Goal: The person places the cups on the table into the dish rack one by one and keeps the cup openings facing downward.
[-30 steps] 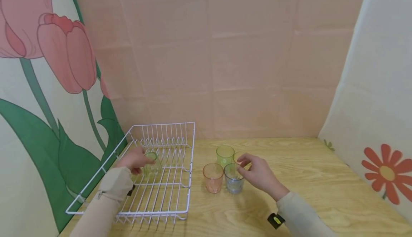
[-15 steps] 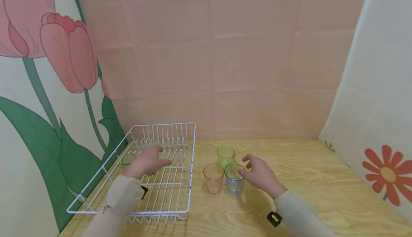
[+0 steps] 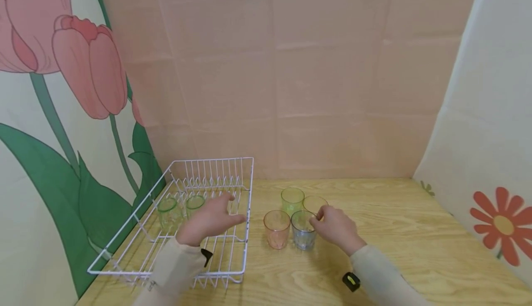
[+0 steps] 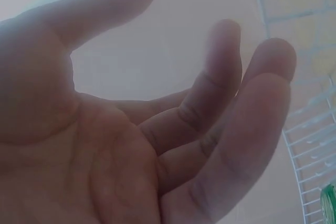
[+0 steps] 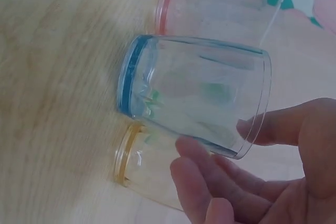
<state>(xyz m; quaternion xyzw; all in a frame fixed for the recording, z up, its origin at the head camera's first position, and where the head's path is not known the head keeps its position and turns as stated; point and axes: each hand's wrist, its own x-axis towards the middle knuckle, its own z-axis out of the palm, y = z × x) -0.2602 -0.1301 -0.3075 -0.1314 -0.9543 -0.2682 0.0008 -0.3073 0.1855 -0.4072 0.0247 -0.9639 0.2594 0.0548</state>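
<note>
My right hand (image 3: 338, 228) pinches the near-right rim of a clear blue-tinted glass (image 5: 194, 93), the thumb at its mouth and fingertips against the outer wall. This glass stands upright on the table. Close around it are a pink glass (image 3: 276, 234), a yellow glass (image 5: 152, 166) partly behind my fingers, and a green glass (image 3: 292, 199). My left hand (image 3: 209, 220) hangs over the right part of the white wire dish rack (image 3: 246, 250), thumb and fingers spread and holding nothing. Two green-rimmed glasses (image 3: 169, 216) stand in the rack, the right one partly hidden by this hand.
The wooden table (image 3: 395, 232) stretches right of the glasses. A pink cloth backdrop (image 3: 324, 88) closes off the back. Printed flower cloths hang at both sides, the left one (image 3: 25, 195) close to the rack.
My left hand has let go of a green-rimmed glass in the rack and moved right, fingers opening. My right hand's fingers have closed in on the blue glass's rim.
</note>
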